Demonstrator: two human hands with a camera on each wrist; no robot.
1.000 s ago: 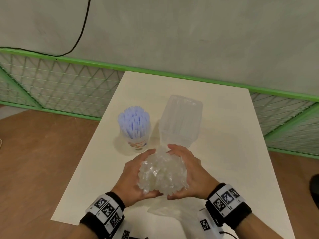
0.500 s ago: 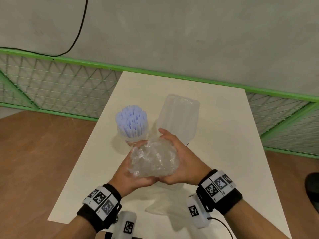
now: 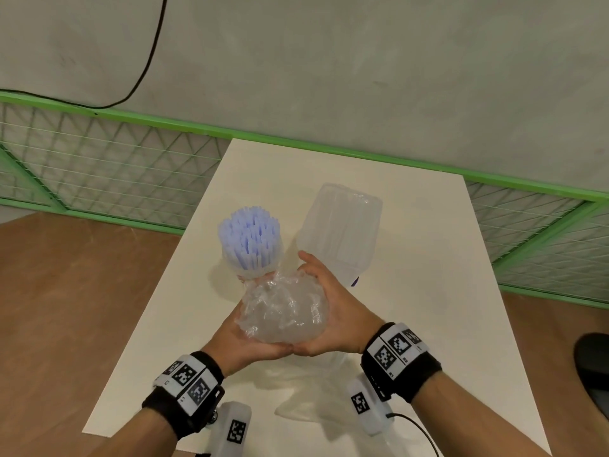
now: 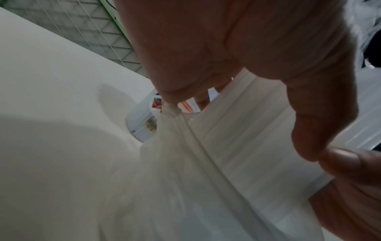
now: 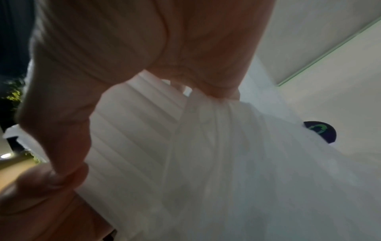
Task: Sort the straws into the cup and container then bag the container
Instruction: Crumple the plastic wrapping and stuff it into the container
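Both hands hold a bunched clear plastic bag above the white table. My left hand cups it from below left, my right hand grips its right side. The bag's loose tail hangs down to the table. In the left wrist view the bag runs under curled fingers; the right wrist view shows the bag the same way. A cup packed with light blue straws stands just behind the hands. The tall clear container stands to its right.
A green-framed wire mesh fence runs behind the table, below a grey wall with a black cable. Wooden floor lies on both sides. A dark object sits at the far right edge.
Both hands have lifted the bunched bag up and forward, from near the table's front to just behind the cup and container. The bag's tail now hangs longer beneath.
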